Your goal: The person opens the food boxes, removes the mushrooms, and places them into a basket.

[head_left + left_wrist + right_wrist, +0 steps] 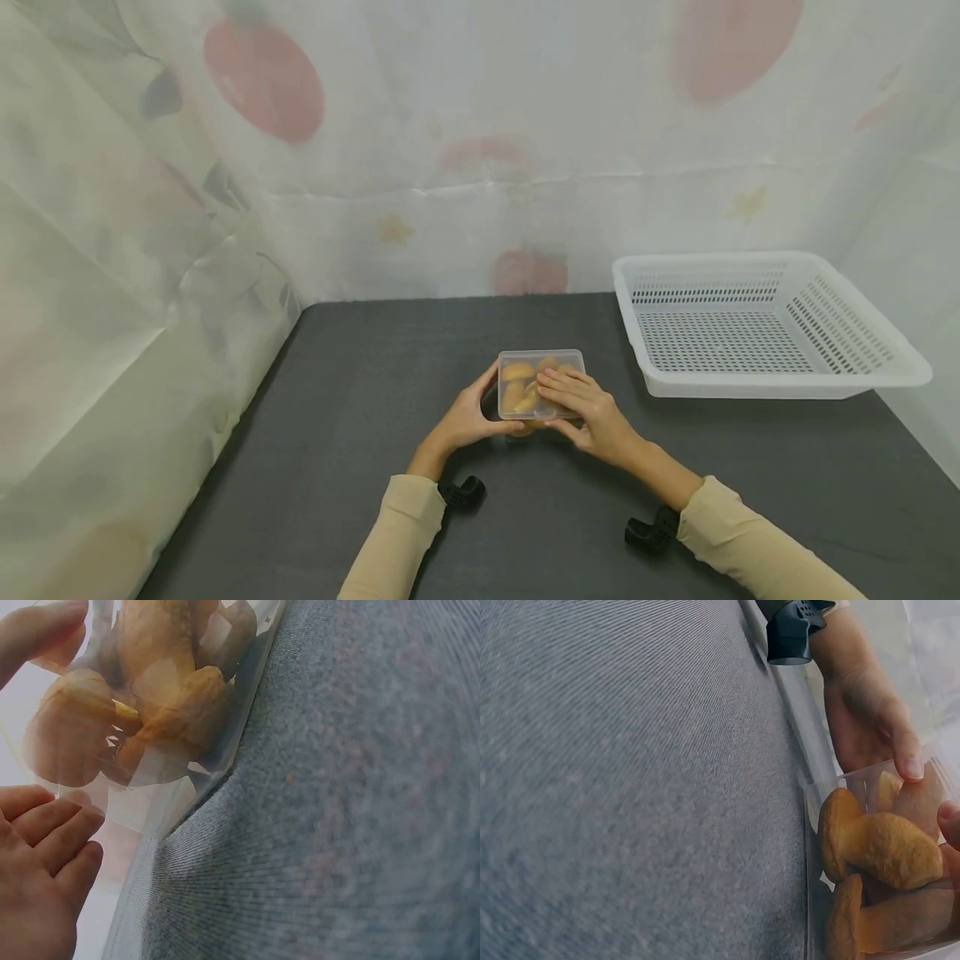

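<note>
A clear plastic container (505,398) with tan mushrooms (889,851) inside stands on the dark tabletop, under a see-through lid (540,356). My left hand (468,417) holds its left side, the thumb across the near wall and the fingers along the side. In the left wrist view, those fingers (60,832) show beside the clear wall. My right hand (603,421) lies over the lid's right half with straight fingers, its thumb at the near wall. Those fingers cover part of the mushrooms in the head view.
A white perforated plastic basket (652,377) stands at the back right of the dark table (375,358). Pale fruit-printed curtains (465,225) hang behind and along the left edge. Each wrist carries a black camera mount (654,531).
</note>
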A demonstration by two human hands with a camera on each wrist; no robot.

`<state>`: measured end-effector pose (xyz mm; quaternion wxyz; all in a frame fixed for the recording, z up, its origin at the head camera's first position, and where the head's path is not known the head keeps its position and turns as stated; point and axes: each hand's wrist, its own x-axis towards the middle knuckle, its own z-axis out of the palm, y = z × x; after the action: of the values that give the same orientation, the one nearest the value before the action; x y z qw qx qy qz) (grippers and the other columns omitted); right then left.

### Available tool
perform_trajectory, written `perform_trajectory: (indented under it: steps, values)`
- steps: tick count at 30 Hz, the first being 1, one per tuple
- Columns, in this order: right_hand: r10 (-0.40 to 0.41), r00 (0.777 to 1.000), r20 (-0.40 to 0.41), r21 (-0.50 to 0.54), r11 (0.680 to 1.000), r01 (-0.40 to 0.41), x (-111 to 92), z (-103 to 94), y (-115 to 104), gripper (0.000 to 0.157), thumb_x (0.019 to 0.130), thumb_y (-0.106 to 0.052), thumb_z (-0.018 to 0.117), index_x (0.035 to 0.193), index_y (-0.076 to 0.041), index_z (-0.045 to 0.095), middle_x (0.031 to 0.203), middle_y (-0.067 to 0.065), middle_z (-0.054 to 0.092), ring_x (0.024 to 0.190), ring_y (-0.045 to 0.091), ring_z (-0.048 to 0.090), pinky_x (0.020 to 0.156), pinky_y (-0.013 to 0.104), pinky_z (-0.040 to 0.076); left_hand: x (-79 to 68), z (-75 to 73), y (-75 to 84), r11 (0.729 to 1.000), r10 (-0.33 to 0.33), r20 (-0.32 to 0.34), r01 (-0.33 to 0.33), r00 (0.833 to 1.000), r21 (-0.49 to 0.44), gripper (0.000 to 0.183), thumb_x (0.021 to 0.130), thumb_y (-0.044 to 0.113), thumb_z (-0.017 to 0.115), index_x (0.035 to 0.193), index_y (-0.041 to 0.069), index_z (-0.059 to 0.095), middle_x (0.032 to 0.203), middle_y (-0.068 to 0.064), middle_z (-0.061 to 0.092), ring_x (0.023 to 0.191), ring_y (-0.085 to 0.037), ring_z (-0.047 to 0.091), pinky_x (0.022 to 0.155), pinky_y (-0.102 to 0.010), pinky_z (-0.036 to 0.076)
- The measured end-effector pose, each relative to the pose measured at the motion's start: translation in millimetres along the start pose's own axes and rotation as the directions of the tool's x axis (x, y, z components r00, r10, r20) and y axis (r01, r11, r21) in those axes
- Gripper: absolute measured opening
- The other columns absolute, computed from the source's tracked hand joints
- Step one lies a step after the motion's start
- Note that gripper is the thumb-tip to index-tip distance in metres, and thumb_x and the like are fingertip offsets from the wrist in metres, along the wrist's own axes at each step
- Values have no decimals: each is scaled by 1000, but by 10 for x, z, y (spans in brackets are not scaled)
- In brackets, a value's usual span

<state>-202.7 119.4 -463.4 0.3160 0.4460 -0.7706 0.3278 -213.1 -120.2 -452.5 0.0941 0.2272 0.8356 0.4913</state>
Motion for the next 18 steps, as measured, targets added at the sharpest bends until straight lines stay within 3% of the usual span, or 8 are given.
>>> perform_trajectory:
  steps: [3,8,18]
  values:
    - [11,1000,8,5,1000,-11,2,-5,-2,58,65,-12,85,118,4,66,125,20,66,128,25,57,118,33,35,-15,-15,39,1000,16,-7,-16,1000,-4,106,77,15,81,155,6,11,161,-16,21,150,-34,22,121,-55,25]
    - [19,1000,15,9,1000,-19,10,-3,3,58,66,-13,84,119,3,66,126,19,65,129,25,56,119,32,34,59,32,-217,998,59,-46,-59,997,0,107,75,20,83,156,18,13,161,-10,25,150,-31,25,120,-54,28]
    - [25,1000,0,-8,1000,-25,23,23,1,56,68,-12,84,118,3,67,125,20,66,124,27,59,117,32,36,61,34,-235,999,35,-49,-36,998,-18,106,75,20,83,156,21,15,161,-7,26,150,-29,25,120,-54,27]
